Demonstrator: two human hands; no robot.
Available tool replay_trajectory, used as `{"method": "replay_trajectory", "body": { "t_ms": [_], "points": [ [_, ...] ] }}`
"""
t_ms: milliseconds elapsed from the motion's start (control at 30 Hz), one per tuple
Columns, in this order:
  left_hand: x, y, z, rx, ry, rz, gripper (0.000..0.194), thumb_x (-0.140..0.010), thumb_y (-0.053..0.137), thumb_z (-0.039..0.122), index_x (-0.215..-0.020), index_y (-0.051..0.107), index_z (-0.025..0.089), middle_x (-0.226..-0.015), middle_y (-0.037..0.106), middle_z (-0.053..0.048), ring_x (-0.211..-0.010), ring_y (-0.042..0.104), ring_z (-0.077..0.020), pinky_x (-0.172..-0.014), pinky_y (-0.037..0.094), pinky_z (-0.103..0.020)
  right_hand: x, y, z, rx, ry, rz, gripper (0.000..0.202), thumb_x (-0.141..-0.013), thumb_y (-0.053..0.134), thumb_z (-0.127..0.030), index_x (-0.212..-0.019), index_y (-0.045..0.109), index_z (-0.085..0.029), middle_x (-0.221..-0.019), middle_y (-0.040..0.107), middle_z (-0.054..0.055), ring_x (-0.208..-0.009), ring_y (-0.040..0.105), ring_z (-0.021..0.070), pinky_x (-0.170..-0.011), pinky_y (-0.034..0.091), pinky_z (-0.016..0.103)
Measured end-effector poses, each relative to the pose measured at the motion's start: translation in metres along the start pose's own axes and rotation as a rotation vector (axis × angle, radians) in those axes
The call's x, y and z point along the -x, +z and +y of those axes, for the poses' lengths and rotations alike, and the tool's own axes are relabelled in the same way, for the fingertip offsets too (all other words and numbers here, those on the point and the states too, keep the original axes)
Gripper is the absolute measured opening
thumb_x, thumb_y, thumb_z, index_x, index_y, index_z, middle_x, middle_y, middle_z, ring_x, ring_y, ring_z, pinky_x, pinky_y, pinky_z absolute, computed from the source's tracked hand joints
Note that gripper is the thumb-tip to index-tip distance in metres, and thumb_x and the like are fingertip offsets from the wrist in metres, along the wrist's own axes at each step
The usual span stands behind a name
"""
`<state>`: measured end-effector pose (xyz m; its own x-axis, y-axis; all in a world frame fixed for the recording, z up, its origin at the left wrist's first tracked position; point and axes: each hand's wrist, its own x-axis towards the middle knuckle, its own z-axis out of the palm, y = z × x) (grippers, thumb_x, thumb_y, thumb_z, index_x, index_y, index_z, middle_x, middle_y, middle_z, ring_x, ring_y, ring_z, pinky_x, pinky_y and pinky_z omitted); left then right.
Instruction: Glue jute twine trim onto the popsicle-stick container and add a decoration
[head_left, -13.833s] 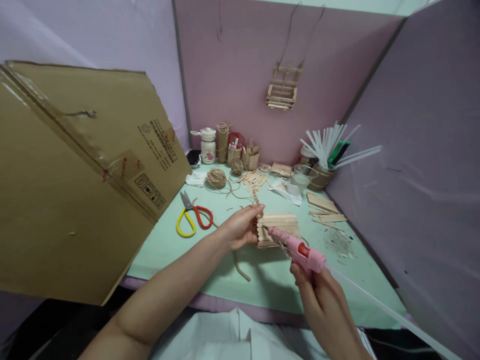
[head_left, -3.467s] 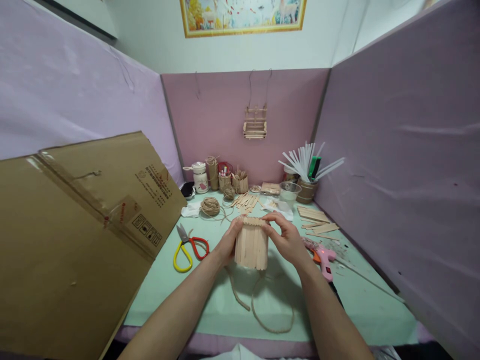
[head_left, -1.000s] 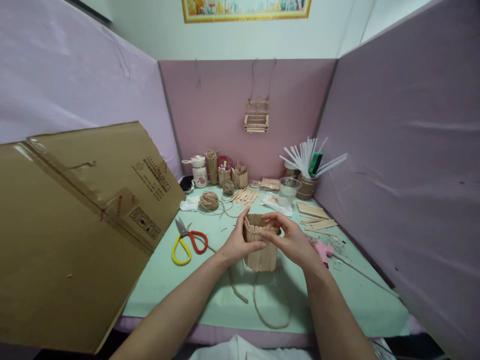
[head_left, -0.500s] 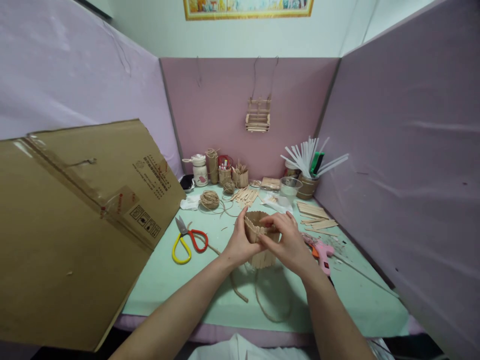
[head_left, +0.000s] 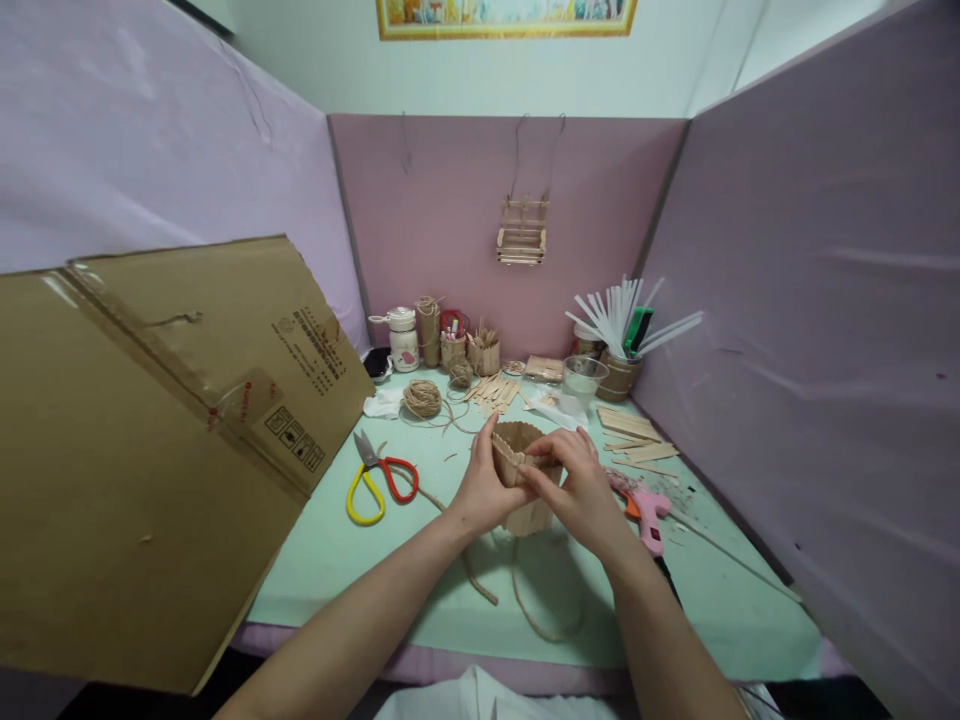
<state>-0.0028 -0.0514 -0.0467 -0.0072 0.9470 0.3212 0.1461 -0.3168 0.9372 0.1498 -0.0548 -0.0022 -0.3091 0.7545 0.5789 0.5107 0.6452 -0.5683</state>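
Note:
A round cup of upright craft sticks point(head_left: 527, 519) stands over the table in front of me, its scalloped rim facing up. My left hand point(head_left: 482, 488) is wrapped around its left side, thumb toward the front. Thumb and fingers of my right hand point(head_left: 577, 485) pinch the cup's near rim; whether a strand lies between them is hidden. A piece of jute rope point(head_left: 544, 636) curves on the cloth below the cup, and another rope end point(head_left: 487, 597) lies left of it. Scissors point(head_left: 375, 475) with red and yellow handles lie open to the left.
A pink glue gun point(head_left: 651, 510) lies right of my right hand. Behind are a twine ball point(head_left: 422, 398), loose craft sticks point(head_left: 495, 392), a clear cup point(head_left: 585, 375) and a pot of glue sticks point(head_left: 619, 380). A large cardboard sheet point(head_left: 172, 470) leans at the left.
The view has shifted slightly, so everything sits a little further right. My right fingers have moved slightly at the rim; both hands stay on the cup.

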Motion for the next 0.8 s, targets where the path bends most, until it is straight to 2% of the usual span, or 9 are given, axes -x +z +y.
{"method": "replay_trajectory", "body": {
  "t_ms": [333,533,700,767,800],
  "points": [
    [0.0009,0.0001,0.0048,-0.048,0.004,0.026,0.110,-0.055,0.084,0.034,-0.147,0.023,0.022,-0.146,0.032,-0.014,-0.137,0.030,-0.0338,-0.114,0.023,-0.046,0.0018,0.0025,-0.0003,0.007,-0.010,0.023,0.005,-0.085,0.058,-0.025,-0.084,0.053,-0.025,-0.084,0.057,0.001,-0.089,0.054,0.0220,-0.106,0.021,0.053],
    [0.0029,0.0024,0.0064,-0.151,-0.001,0.032,0.111,-0.057,0.083,0.038,-0.147,0.021,0.019,-0.144,0.033,-0.016,-0.137,0.030,-0.0332,-0.113,0.025,-0.045,0.0030,0.0021,0.0006,-0.017,-0.007,0.029,0.006,-0.084,0.058,-0.023,-0.084,0.053,-0.024,-0.085,0.057,0.002,-0.088,0.053,0.0221,-0.104,0.024,0.052],
    [0.0033,0.0034,0.0053,-0.105,0.000,0.054,0.110,-0.056,0.083,0.037,-0.147,0.023,0.021,-0.144,0.034,-0.016,-0.136,0.031,-0.0344,-0.113,0.024,-0.047,0.0033,0.0017,-0.0010,-0.028,0.007,0.024,0.005,-0.084,0.057,-0.022,-0.082,0.053,-0.025,-0.084,0.057,0.002,-0.088,0.053,0.0227,-0.105,0.025,0.054],
    [0.0027,0.0026,0.0029,-0.078,0.006,0.054,0.112,-0.056,0.084,0.037,-0.147,0.022,0.021,-0.144,0.034,-0.016,-0.136,0.032,-0.0344,-0.113,0.025,-0.047,0.0035,0.0011,-0.0013,-0.040,0.015,0.024,0.007,-0.083,0.058,-0.024,-0.089,0.055,-0.025,-0.090,0.059,0.003,-0.092,0.054,0.0239,-0.106,0.024,0.055],
    [0.0023,0.0020,0.0013,-0.068,0.015,0.053,0.112,-0.056,0.084,0.038,-0.147,0.021,0.022,-0.144,0.034,-0.016,-0.136,0.032,-0.0343,-0.112,0.026,-0.047,0.0036,0.0007,-0.0011,-0.047,0.017,0.024,0.014,-0.083,0.060,-0.025,-0.096,0.055,-0.026,-0.096,0.060,0.005,-0.096,0.054,0.0252,-0.106,0.024,0.056]
  ]
}}
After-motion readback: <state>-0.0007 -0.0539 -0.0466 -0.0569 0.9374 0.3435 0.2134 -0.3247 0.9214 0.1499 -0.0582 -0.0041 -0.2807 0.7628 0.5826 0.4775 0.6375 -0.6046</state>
